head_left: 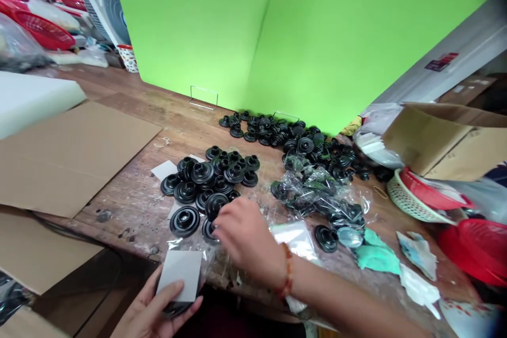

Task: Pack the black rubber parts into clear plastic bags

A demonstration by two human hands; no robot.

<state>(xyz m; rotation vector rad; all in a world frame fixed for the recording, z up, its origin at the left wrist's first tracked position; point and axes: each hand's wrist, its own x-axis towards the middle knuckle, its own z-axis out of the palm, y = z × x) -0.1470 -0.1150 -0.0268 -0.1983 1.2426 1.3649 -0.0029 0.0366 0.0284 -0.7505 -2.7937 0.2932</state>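
Observation:
My left hand (158, 306), at the lower left, is closed around a clear plastic bag with a pale square card (182, 272) and a black round part (176, 309) beneath it. My right hand (245, 235) reaches over the near edge of a pile of black round parts (202, 171), its fingertips at a black disc (209, 229). The fingers are bent; what they grip is hidden. A flat black disc (184, 221) lies just left of them. Clear plastic bags (295, 237) lie partly behind my right forearm.
A larger heap of black parts (277, 132) stands before a green board (253, 26). Bagged parts (317, 190) lie to the right, near green cloth scraps (376, 253), baskets (415, 200) and an open carton (447, 142). Flat cardboard (79, 153) covers the left side.

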